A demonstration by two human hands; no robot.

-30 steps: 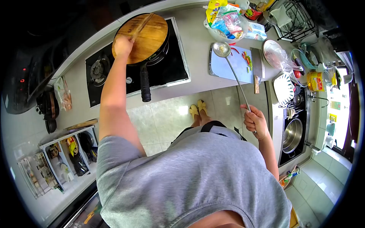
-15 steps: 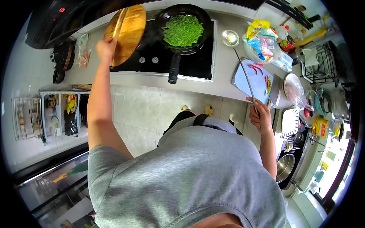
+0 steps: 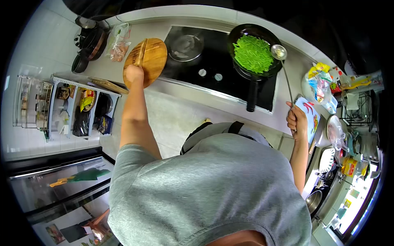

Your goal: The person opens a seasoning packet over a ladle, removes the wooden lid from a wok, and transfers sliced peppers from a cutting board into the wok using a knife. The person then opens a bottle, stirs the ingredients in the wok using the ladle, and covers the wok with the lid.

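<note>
The wok (image 3: pixel 250 30), its long handle pointing toward the wearer, holds a heap of chopped green vegetable (image 3: pixel 251 54) that covers most of its inside. At the wok's right rim is the bowl of a metal ladle (image 3: pixel 279 52); whether they touch is hard to tell. The right hand (image 3: pixel 297 121), nearer the body than the wok and to its right, is closed around the ladle's shaft and covers part of a pale-blue chopping board (image 3: pixel 308 108) with red peppers. Well left of the wok, the left hand (image 3: pixel 134 74) grips the handle of a round wooden lid (image 3: pixel 154 59); whether the lid rests on anything is unclear. Beyond the lid, farther left, are a clear bag (image 3: pixel 119 47) with blurred contents and dark pans (image 3: pixel 93 43). A bowl of packets (image 3: pixel 318 84) crowds the wok's right. Left of the wok, open black stove (image 3: pixel 188 74) reaches almost to the lid. In front of the wok runs a narrow strip of counter (image 3: pixel 230 107), then floor (image 3: pixel 172 108), partly hidden by the wearer's grey shirt (image 3: pixel 213 184).
</note>
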